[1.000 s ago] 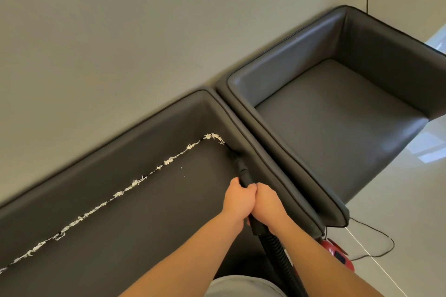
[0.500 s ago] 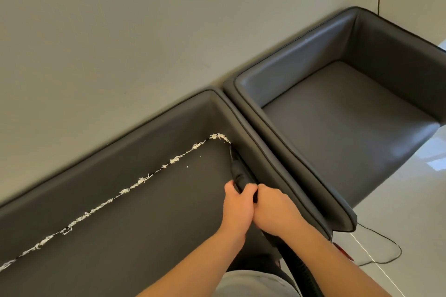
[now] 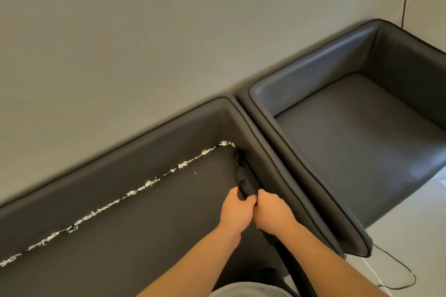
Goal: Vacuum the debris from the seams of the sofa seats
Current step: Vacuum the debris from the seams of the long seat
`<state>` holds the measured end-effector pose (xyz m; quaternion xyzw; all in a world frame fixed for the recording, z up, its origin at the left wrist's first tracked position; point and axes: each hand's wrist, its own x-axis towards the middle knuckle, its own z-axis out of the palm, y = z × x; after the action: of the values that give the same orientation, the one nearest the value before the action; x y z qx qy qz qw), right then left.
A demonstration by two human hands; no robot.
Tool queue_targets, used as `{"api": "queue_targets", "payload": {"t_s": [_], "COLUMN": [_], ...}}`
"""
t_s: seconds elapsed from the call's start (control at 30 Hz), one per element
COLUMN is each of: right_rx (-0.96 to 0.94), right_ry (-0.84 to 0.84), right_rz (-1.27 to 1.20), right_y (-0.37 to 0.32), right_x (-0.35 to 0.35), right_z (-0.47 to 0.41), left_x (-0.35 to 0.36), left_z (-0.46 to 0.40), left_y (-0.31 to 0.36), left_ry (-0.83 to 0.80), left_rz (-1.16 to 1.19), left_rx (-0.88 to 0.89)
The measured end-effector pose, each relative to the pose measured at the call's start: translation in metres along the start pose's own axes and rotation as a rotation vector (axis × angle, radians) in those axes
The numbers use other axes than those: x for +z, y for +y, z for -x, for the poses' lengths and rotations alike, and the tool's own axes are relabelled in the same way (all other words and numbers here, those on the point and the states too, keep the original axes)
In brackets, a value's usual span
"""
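The fingers (image 3: 251,200) of both hands are wrapped tight around the black plastic vacuum nozzle (image 3: 243,182). The left hand (image 3: 235,212) and the right hand (image 3: 274,212) sit side by side, touching, on the back part of the tube. A black ribbed hose (image 3: 300,279) runs down from there toward the person.

The thin tip of the nozzle pokes into the side seam of the long dark grey leather sofa seat (image 3: 144,236), close to the back corner. A second ago the tip sat lower along that seam; now it has slid up nearer the corner (so the side seam looks about done).

The white fluffy debris (image 3: 147,183) lies in a long line along the back seam, from the corner all the way to the left edge. None of that line looks picked up yet, so most of the job is left. The next good move is probably to turn at the corner and follow the line.

The grey armchair (image 3: 350,140) beside it looks clean.
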<state>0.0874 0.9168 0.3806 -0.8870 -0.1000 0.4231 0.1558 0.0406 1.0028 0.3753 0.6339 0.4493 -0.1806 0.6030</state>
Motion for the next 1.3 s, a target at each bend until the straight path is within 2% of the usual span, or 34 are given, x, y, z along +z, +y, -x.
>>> {"api": "queue_targets", "payload": {"t_s": [0.1,0.23,0.4,0.5,0.7,0.87,0.93,1.1,1.2,1.3], "right_rx": [0.07,0.102,-0.021,-0.033,0.039,0.055,0.047,-0.084,-0.072,0.006], "right_ry": [0.012,0.058,0.089,0.092,0.026,0.03,0.027,-0.003,-0.008,0.032], "right_rz": [-0.167,-0.237,-0.068,-0.015,-0.038,-0.181,-0.188,0.026,-0.05,-0.282], "right_y": [0.025,0.045,0.018,0.007,0.0,0.007,0.004,-0.014,-0.021,-0.018], "right_x": [-0.008,-0.009,0.0,-0.006,-0.031,-0.037,-0.038,-0.012,-0.006,-0.019], "right_z": [0.003,0.007,0.014,0.007,-0.032,-0.045,-0.04,-0.022,-0.021,-0.032], "left_x": [0.009,0.026,0.024,0.014,0.009,0.011,0.015,0.007,-0.002,-0.002], "left_z": [-0.006,-0.001,0.003,0.0,-0.011,-0.019,-0.021,-0.017,-0.012,-0.016], "left_y": [0.001,0.007,0.012,0.016,0.023,0.033,0.035,0.028,0.027,0.041], "left_ry": [-0.04,-0.121,-0.003,0.008,-0.039,-0.086,-0.065,0.077,0.092,0.044], "left_rz": [-0.069,-0.021,0.084,0.129,0.051,0.033,0.061,0.243,0.317,0.337], "left_rx": [-0.005,0.003,0.048,0.062,0.015,-0.003,-0.029,-0.095,-0.093,-0.04]}}
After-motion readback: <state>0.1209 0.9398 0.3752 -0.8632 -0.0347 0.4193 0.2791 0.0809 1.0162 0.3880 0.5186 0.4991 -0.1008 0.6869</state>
